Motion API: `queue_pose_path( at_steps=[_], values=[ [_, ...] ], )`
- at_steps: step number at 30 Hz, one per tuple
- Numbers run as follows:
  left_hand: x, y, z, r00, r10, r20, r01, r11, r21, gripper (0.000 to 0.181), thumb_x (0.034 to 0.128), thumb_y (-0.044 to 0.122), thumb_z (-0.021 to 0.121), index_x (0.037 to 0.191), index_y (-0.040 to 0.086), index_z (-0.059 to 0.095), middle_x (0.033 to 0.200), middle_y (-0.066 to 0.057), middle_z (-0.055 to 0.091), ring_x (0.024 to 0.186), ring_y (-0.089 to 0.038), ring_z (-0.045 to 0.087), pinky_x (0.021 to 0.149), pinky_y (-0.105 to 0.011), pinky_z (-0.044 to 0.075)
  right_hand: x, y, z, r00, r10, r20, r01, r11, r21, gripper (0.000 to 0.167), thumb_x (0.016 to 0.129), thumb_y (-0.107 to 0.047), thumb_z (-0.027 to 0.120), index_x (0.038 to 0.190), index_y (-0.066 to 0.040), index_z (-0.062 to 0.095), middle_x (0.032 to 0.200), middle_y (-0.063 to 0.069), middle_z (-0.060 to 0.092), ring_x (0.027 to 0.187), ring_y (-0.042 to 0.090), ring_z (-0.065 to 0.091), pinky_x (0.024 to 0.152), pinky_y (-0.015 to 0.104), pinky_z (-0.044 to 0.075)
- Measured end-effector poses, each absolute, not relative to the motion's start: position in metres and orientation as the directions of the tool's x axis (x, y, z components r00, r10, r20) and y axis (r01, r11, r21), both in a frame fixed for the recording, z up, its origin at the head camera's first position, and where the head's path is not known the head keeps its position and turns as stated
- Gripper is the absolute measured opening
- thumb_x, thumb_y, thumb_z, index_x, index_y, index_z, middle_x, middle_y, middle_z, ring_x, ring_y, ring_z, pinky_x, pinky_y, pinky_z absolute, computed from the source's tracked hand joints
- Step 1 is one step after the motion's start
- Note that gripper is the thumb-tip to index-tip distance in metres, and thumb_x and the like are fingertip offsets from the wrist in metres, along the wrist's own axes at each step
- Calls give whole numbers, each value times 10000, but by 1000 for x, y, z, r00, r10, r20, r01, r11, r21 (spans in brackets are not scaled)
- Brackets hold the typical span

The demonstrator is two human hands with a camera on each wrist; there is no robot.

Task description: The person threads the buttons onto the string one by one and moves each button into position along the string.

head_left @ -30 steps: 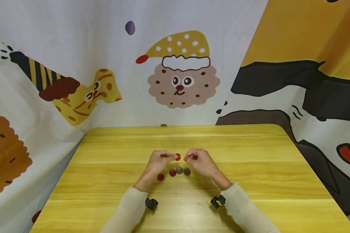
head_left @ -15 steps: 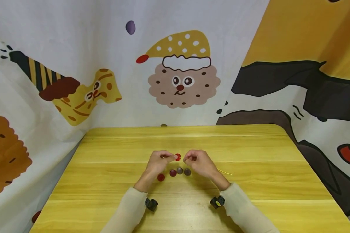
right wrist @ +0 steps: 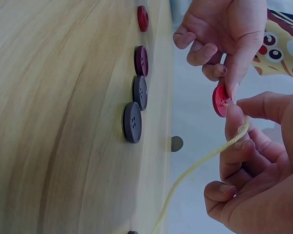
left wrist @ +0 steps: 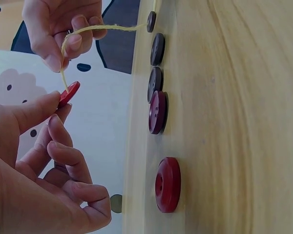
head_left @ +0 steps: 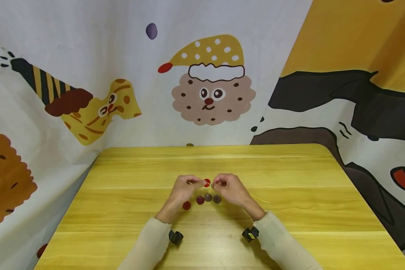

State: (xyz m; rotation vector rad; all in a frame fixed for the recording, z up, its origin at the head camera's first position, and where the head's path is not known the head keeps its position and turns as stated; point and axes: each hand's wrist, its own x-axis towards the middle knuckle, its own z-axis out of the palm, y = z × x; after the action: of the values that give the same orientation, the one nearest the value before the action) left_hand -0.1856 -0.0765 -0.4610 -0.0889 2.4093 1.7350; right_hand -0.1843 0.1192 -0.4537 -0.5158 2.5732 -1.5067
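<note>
Between thumb and fingertips, my left hand [head_left: 185,186] pinches a red button [right wrist: 219,101] held up above the table. My right hand [head_left: 231,187] pinches a yellow string [left wrist: 107,27] close to its end. The string's end meets the button's face at its holes; whether it passes through, I cannot tell. The rest of the string runs under the right hand down to the table. Below the hands lie a red button [left wrist: 168,185], a maroon button [left wrist: 157,112] and two grey buttons [right wrist: 140,92] [right wrist: 133,123], in a loose row.
A further small dark button [left wrist: 151,22] lies beyond the row, hidden from the head view by the right hand. The yellow wood-grain table [head_left: 202,161] has a patterned cloth [head_left: 121,45] behind it. Dark cameras [head_left: 175,237] sit at both wrists.
My right fingertips have shifted slightly left, closer to the red button in the left hand. A little more of the string shows right of the right wrist. The buttons on the table stay put.
</note>
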Motion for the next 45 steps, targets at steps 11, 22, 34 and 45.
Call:
queue_pose_path(
  at_steps=[11, 22, 34, 45],
  values=[
    [-185, -74, -460, -984, 63, -164, -139, 294, 946, 159, 885, 253, 755, 866, 96, 773, 895, -33, 654, 806, -179, 520, 685, -304, 409, -186, 118, -455, -942, -328, 65, -224, 475, -851, 84, 922, -79, 649, 933, -31, 717, 771, -4, 625, 657, 143, 530, 545, 249, 444],
    [-186, -74, -461, -985, 61, -163, -138, 297, 945, 184, 884, 278, 757, 861, 95, 769, 881, -25, 650, 807, -182, 525, 696, -310, 410, -185, 117, -452, -944, -318, 91, -241, 475, -846, 61, 909, -51, 654, 906, -33, 712, 756, 2, 615, 651, 141, 522, 540, 243, 431],
    [-184, -72, -463, -979, 80, -187, -155, 300, 941, 183, 890, 273, 748, 901, 92, 766, 916, -34, 658, 815, -186, 498, 678, -311, 401, -184, 117, -454, -941, -319, 111, -260, 476, -840, 75, 895, -22, 666, 867, -80, 702, 729, 1, 616, 626, 127, 513, 522, 235, 418],
    [-184, -71, -462, -977, 92, -191, -157, 286, 945, 188, 892, 276, 745, 898, 90, 768, 909, -39, 661, 805, -186, 496, 675, -314, 390, -185, 114, -455, -925, -361, 121, -305, 514, -802, 301, 837, -9, 745, 1106, -26, 610, 731, 3, 619, 538, 87, 496, 474, 219, 398]
  ],
)
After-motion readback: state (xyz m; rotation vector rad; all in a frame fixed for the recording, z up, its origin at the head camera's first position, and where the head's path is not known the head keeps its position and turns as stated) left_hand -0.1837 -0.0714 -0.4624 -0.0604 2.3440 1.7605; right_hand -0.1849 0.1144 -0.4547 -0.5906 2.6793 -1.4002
